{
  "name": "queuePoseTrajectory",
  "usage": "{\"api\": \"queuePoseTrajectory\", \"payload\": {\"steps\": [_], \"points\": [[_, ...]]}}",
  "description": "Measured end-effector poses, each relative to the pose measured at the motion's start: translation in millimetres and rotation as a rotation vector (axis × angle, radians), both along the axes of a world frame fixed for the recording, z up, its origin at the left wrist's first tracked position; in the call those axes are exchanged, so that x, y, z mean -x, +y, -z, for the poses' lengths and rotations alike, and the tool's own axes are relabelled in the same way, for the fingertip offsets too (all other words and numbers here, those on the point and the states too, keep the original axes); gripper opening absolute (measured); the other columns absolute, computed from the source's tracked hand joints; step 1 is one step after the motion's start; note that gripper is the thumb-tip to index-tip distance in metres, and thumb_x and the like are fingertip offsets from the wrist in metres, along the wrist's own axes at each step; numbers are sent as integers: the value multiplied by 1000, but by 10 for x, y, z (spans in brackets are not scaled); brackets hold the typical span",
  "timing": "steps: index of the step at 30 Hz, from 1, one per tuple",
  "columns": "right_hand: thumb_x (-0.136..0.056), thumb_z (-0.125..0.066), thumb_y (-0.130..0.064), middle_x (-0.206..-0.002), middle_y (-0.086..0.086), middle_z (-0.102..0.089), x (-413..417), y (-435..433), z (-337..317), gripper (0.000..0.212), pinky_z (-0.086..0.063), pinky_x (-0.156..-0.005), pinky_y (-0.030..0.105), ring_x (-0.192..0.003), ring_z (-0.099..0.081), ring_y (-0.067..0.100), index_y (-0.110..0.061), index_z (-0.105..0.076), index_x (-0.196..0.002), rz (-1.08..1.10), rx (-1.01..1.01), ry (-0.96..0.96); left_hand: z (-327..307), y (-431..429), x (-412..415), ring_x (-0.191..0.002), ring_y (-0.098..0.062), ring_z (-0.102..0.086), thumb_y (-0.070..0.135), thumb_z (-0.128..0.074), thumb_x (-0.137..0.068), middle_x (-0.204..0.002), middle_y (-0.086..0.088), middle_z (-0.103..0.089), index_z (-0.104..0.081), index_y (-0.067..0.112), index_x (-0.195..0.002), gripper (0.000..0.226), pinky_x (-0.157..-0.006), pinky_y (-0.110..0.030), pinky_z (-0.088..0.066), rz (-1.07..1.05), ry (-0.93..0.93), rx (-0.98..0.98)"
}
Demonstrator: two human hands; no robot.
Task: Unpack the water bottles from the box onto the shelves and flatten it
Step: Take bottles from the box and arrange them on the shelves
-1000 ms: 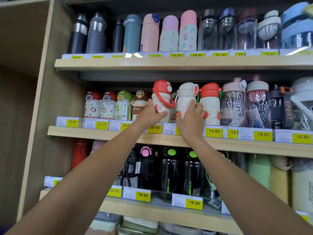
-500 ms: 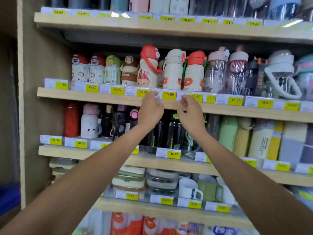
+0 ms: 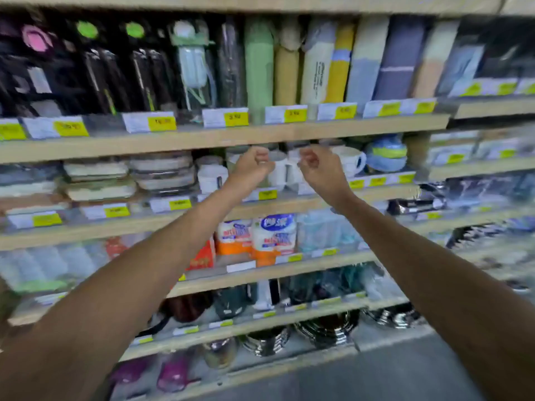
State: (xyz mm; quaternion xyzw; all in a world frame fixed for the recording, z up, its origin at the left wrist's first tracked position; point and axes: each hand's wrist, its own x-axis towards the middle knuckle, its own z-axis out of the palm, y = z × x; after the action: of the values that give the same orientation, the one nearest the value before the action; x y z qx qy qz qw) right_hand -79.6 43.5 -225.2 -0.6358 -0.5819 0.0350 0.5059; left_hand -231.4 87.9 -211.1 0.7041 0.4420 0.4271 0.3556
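Two bare arms are seen stretched toward store shelves (image 3: 260, 134), the picture smeared by blur. The left hand (image 3: 252, 166) is held at the centre of the frame, fingers curled into a loose fist with nothing gripped. The right hand (image 3: 321, 170), near it but apart, is likewise curled on nothing. A row of water bottles (image 3: 257, 62) is lined upright across the top of the frame, behind yellow price tags (image 3: 162, 123). White mugs (image 3: 348, 160) are ranged behind the hands, with wrapped paper rolls (image 3: 272, 235) one shelf lower.
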Motion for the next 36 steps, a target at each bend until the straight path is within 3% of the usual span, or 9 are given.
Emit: {"api": "queuePoseTrajectory", "payload": {"steps": [4,9,13,16,19,22,25,30,36], "points": [[-86,-53,-8,-91,12,-68,-1101,-569,755,17,-51,-77,35,-77,-63,20,-8,-64,-99,58,249,145,820,-356,-1162,-76,-8,-52,13,-61,-84,-97,-4,-57,-57,4,-114,32,-56,-5,-37,136,94,155],[-87,-54,-11,-97,21,-69,-2337,-1244,1535,16,-51,-84,50,-91,-64,38,-3,-64,-97,175,474,259,1617,-900,-2522,-104,-21,-56,21,-60,-86,-109,-9,-59,-60,11,-113,29,-84,-21,-38,362,274,340],[-88,-55,-15,-93,21,-70,-3104,-1754,1956,14,-51,-85,49,-92,-64,38,-6,-65,-87,239,585,297,2018,-1313,-3367,-112,-22,-58,17,-58,-89,-116,-8,-63,-56,8,-123,35,-86,-23,-41,459,334,397],[-86,-55,-15,-94,18,-70,-3732,-2105,2217,11,-53,-85,47,-94,-65,35,-14,-65,-82,325,650,341,2234,-1607,-4084,-108,-22,-59,12,-59,-89,-115,-12,-63,-56,4,-124,36,-84,-22,-39,545,362,453],[-84,-52,-14,-86,17,-69,-4336,-2366,2448,13,-53,-83,47,-88,-65,35,-14,-65,-79,400,681,397,2421,-1806,-4755,-95,-17,-54,11,-57,-90,-96,-5,-58,-61,8,-109,19,-77,-24,-39,669,397,465],[-85,-51,-13,-80,13,-68,-4834,-2594,2636,14,-52,-77,38,-81,-64,31,-12,-64,-80,440,721,410,2652,-1902,-5364,-103,-17,-56,12,-57,-91,-104,-4,-58,-58,7,-120,30,-80,-16,-39,734,450,486],[-84,-50,-13,-73,12,-63,-5448,-2806,2862,17,-49,-71,38,-73,-60,26,-15,-59,-69,536,728,449,2901,-1967,-6175,-98,-13,-53,8,-57,-90,-101,-5,-57,-59,11,-112,22,-61,-6,-37,813,503,474],[-85,-51,-11,-87,20,-68,-6681,-3108,3194,19,-48,-74,38,-85,-63,35,-3,-67,-82,673,822,540,3393,-2129,-7718,-115,-26,-57,6,-58,-88,-123,-17,-61,-55,0,-125,37,-83,-19,-37,933,641,549],[-86,-48,-12,-81,5,-63,-7840,-3521,3457,14,-48,-84,37,-84,-60,24,-15,-62,-81,802,852,699,3802,-2495,-9126,-103,-19,-56,7,-57,-84,-102,-7,-58,-60,15,-100,18,-93,-30,-43,1135,819,571]]}}
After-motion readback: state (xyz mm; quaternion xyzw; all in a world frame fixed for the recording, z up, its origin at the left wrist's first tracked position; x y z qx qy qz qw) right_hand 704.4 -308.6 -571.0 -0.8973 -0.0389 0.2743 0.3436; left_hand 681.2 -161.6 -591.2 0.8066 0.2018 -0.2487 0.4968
